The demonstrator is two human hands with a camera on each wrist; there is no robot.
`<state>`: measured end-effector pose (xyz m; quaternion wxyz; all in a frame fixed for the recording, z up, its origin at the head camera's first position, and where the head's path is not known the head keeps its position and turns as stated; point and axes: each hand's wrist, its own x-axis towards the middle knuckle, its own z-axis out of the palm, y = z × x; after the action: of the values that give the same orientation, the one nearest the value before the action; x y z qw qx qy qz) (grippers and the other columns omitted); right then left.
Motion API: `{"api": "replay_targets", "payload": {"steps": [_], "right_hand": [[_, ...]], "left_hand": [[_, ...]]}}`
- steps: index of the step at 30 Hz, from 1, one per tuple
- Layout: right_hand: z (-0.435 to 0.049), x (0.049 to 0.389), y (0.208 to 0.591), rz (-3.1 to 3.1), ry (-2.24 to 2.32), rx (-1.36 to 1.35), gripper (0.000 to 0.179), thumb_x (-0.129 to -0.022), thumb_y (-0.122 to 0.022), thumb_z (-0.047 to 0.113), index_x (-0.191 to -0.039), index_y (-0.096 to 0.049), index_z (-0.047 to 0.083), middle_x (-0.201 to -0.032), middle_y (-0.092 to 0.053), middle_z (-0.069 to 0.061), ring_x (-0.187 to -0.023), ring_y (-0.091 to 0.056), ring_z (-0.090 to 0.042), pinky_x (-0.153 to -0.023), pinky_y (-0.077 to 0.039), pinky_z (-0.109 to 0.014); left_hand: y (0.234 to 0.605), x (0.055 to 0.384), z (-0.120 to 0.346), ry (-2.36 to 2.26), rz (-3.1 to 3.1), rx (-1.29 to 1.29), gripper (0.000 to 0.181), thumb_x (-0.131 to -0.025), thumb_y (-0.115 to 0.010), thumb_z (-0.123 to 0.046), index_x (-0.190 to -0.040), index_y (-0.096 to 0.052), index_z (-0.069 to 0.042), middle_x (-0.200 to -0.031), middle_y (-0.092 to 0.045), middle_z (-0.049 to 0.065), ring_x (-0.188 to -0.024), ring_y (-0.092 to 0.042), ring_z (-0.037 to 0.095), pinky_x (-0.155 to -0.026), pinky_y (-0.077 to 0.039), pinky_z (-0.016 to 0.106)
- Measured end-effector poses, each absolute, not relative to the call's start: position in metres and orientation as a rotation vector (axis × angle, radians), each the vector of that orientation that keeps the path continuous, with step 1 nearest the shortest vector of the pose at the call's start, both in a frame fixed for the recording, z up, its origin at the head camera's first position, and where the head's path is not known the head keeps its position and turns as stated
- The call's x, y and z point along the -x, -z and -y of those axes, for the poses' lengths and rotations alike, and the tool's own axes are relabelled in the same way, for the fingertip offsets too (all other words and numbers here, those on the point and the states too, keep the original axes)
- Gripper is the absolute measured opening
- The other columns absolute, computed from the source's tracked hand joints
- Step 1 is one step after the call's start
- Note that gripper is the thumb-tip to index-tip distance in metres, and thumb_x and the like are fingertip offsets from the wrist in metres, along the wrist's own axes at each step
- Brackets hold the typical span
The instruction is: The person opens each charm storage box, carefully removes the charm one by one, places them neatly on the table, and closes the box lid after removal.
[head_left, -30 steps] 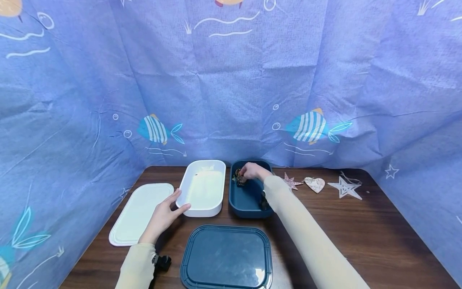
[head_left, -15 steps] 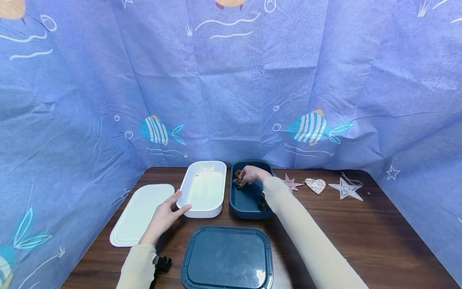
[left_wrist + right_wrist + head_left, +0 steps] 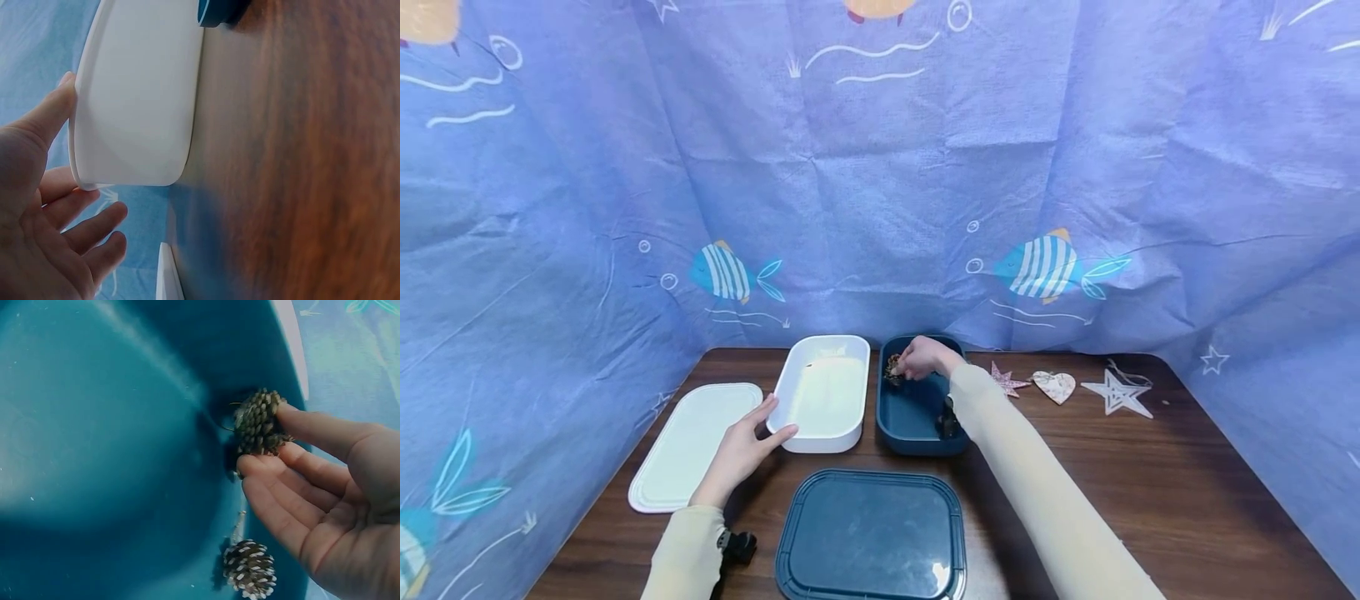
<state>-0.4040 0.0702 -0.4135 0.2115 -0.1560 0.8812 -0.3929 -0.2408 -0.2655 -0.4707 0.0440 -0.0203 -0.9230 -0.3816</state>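
My right hand (image 3: 925, 358) reaches into the dark blue box (image 3: 913, 425). Thumb and fingers pinch a brown pine cone (image 3: 259, 422) close to the box wall, with a thin gold loop sticking out beside it. A second pine cone with white-tipped scales (image 3: 250, 569) lies in the same box, below the hand in the right wrist view. My left hand (image 3: 741, 450) touches the near left corner of the white box (image 3: 822, 443). Its thumb (image 3: 53, 112) lies against the rim, and the other fingers are relaxed, partly behind the corner.
A white lid (image 3: 692, 450) lies left on the brown wooden table (image 3: 1150, 492); a dark blue lid (image 3: 871, 533) lies in front of the boxes. To the right are a pink star (image 3: 1006, 380), a patterned heart (image 3: 1054, 386) and a white star (image 3: 1117, 393). A blue curtain (image 3: 880, 192) hangs behind.
My right hand has shifted slightly within the dark blue box, and its fingers now hold a pine cone a little farther back. The left hand and the white box have stayed put.
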Motion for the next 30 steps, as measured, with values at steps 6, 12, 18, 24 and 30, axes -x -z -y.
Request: {"api": "replay_targets", "payload": {"steps": [6,12,18,24,30], "right_hand": [[-0.081,0.404,0.401,-2.419,1.241,0.428,0.034,-0.097,-0.069,0.017,-0.123,-0.068,-0.006,-0.099,-0.075,-0.016,-0.102,-0.069,-0.034,-0.095,-0.055,-0.047],[-0.098,0.405,0.386,-2.395,1.443,0.437,0.045,-0.099,-0.067,0.021,-0.133,-0.061,-0.008,-0.121,-0.069,-0.022,-0.111,-0.067,-0.038,-0.090,-0.058,-0.040],[-0.123,0.402,0.371,-2.391,1.587,0.424,0.048,-0.099,-0.067,0.024,-0.136,-0.059,-0.006,-0.125,-0.067,-0.023,-0.113,-0.066,-0.038,-0.095,-0.056,-0.042],[-0.157,0.394,0.360,-2.407,1.640,0.425,0.051,-0.099,-0.067,0.027,-0.138,-0.057,-0.004,-0.131,-0.063,-0.023,-0.120,-0.061,-0.042,-0.096,-0.055,-0.041],[-0.191,0.384,0.357,-2.481,1.633,0.417,0.051,-0.098,-0.068,0.031,-0.136,-0.060,-0.003,-0.131,-0.063,-0.022,-0.110,-0.067,-0.032,-0.095,-0.056,-0.039]], "left_hand": [[0.469,0.239,0.266,1.123,2.836,0.078,0.096,-0.088,-0.068,-0.062,-0.156,-0.034,-0.004,-0.163,-0.027,0.015,-0.145,-0.033,0.038,-0.113,-0.037,0.054],[0.466,0.239,0.266,1.121,2.844,0.094,0.096,-0.089,-0.068,-0.061,-0.156,-0.033,-0.002,-0.163,-0.027,0.017,-0.144,-0.035,0.039,-0.111,-0.039,0.053],[0.466,0.240,0.264,1.102,2.849,0.104,0.097,-0.089,-0.066,-0.063,-0.156,-0.032,-0.001,-0.162,-0.027,0.018,-0.144,-0.034,0.040,-0.111,-0.039,0.053],[0.467,0.240,0.262,1.118,2.867,0.100,0.099,-0.088,-0.065,-0.065,-0.157,-0.031,-0.002,-0.163,-0.025,0.018,-0.145,-0.033,0.040,-0.112,-0.038,0.053],[0.466,0.239,0.263,1.109,2.869,0.095,0.099,-0.088,-0.065,-0.065,-0.157,-0.031,-0.003,-0.163,-0.025,0.018,-0.144,-0.035,0.041,-0.111,-0.039,0.053]]}}
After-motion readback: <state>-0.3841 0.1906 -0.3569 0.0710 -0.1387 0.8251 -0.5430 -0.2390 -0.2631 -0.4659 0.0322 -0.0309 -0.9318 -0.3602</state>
